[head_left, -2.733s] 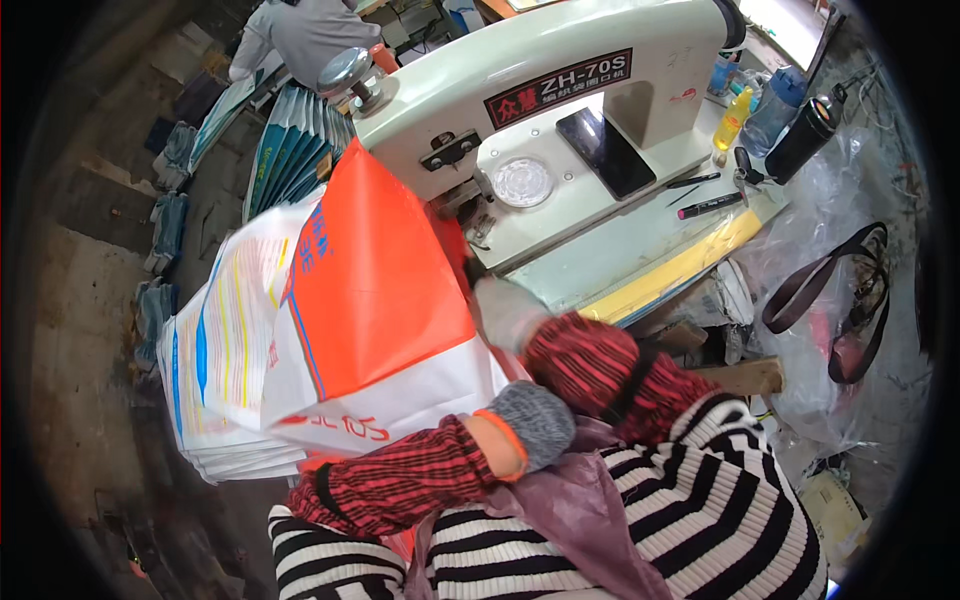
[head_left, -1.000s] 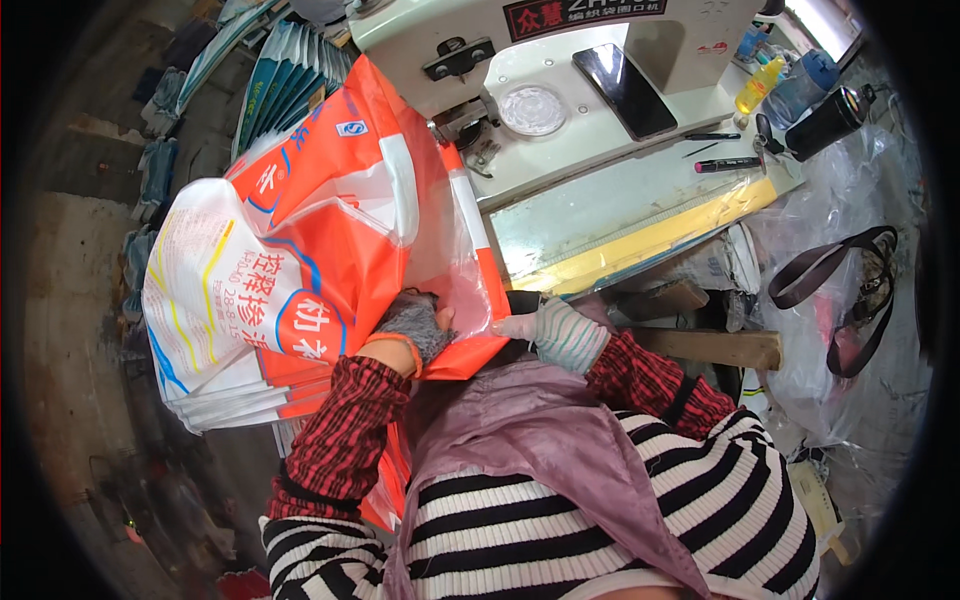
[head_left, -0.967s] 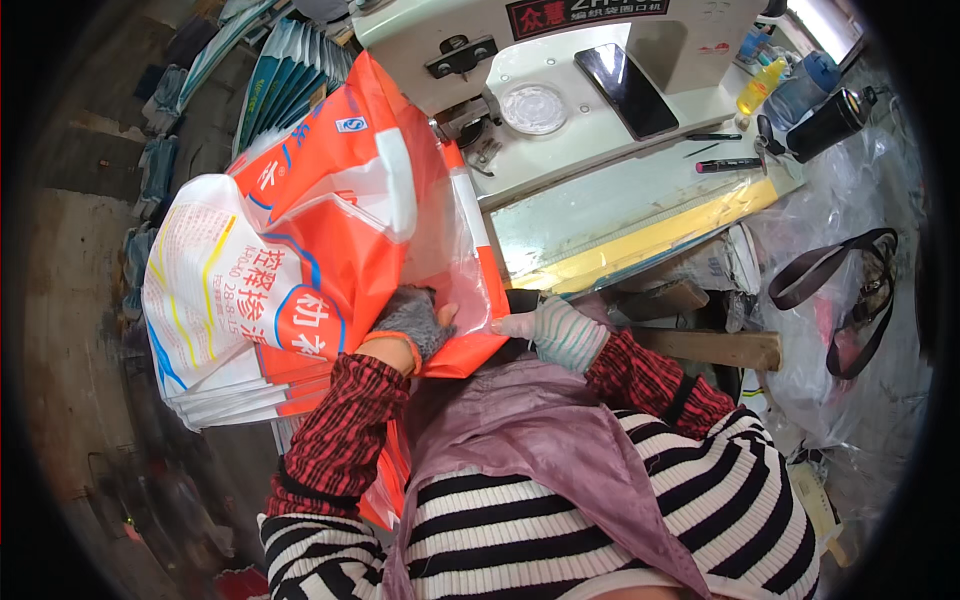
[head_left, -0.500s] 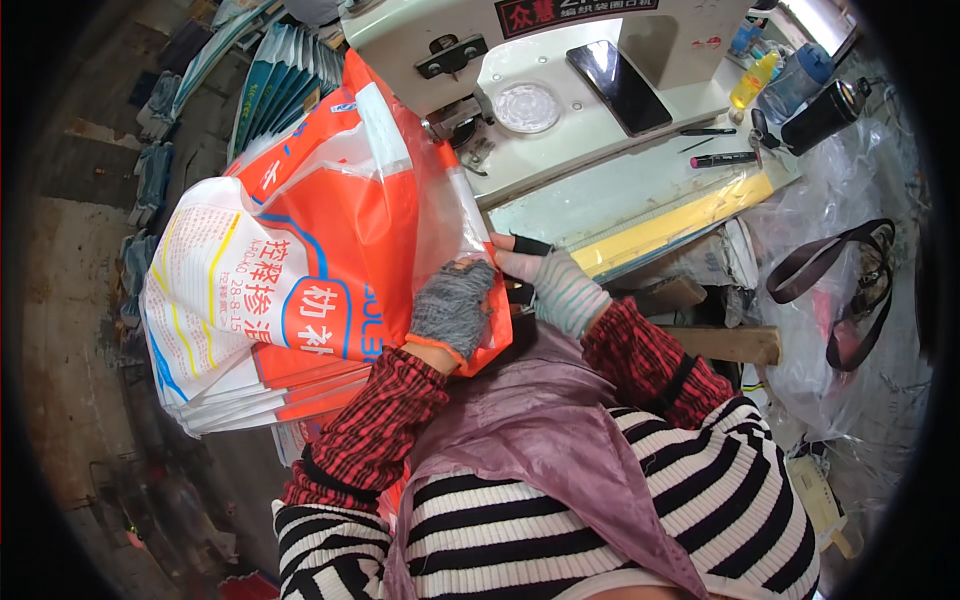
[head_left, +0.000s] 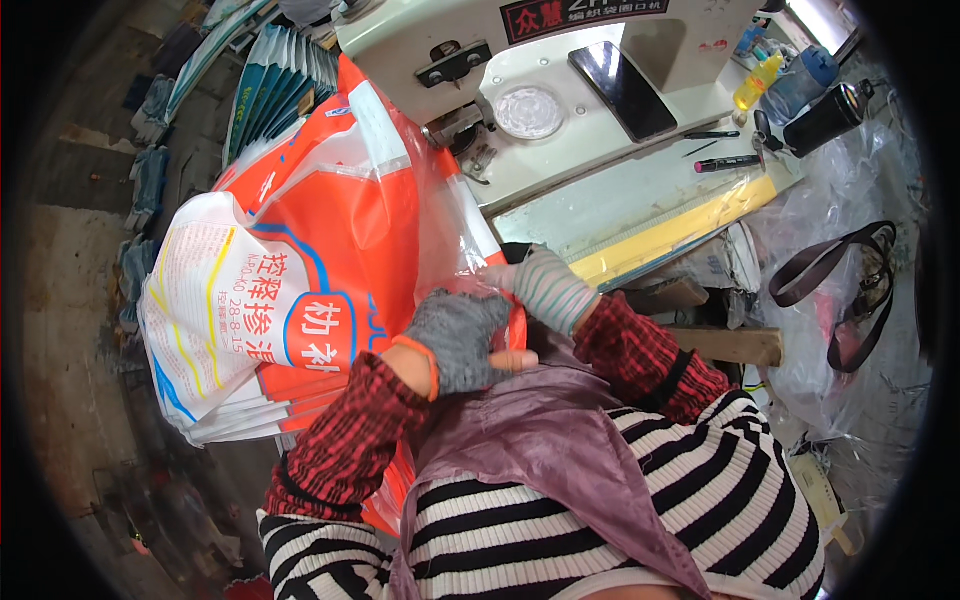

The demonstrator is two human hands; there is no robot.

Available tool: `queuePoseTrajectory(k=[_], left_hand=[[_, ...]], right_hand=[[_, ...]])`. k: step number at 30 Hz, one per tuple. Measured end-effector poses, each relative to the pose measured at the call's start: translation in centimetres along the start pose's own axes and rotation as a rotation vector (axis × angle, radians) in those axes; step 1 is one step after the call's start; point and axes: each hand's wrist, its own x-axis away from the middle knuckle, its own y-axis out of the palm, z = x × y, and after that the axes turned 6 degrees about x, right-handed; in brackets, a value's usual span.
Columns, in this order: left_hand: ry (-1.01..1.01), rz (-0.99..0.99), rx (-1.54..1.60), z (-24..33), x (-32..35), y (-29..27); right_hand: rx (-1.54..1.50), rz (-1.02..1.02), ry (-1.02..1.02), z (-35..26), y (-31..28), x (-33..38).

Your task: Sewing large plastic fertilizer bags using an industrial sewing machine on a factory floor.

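Note:
An orange and white printed plastic bag (head_left: 375,215) lies over a stack of similar bags, its right edge close to the sewing machine (head_left: 420,32). My left hand (head_left: 455,340), in a grey knit glove with bare fingertips, is closed round the lower part of that edge, thumb pointing right. Just above it, my right hand (head_left: 552,288), in a pale striped glove, pinches the same edge. Part of its fingers is hidden behind the bag. A clear film strip and a white band run along the bag's edge, up toward the machine's needle area.
On the machine bed lie a black phone (head_left: 622,92) and a round clear dish (head_left: 529,112). Pens (head_left: 727,163), a yellow bottle (head_left: 757,82) and a black flask (head_left: 828,118) sit to the right. A dark strap (head_left: 835,270) lies on clear plastic. Teal folded bags (head_left: 280,90) stand at far left.
My left hand has turned and slid slightly down and right along the bag's edge, so its thumb now shows. My right hand has shifted slightly left and down. The bag has barely moved.

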Motion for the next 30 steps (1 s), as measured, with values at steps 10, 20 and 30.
queuePoseTrajectory(k=[10,20,30], left_hand=[[0.043,-0.191,-0.336,3.0,-0.6,4.3],[-0.259,0.09,-0.353,-6.6,-6.4,0.9],[-0.239,-0.005,-0.05,-16.9,-10.7,1.9]], right_hand=[[0.274,0.066,0.089,-0.1,1.3,-1.8],[0.292,0.062,0.011,-1.4,-1.1,-7.0],[-0.371,0.329,-0.313,-8.0,-1.5,-3.0]])
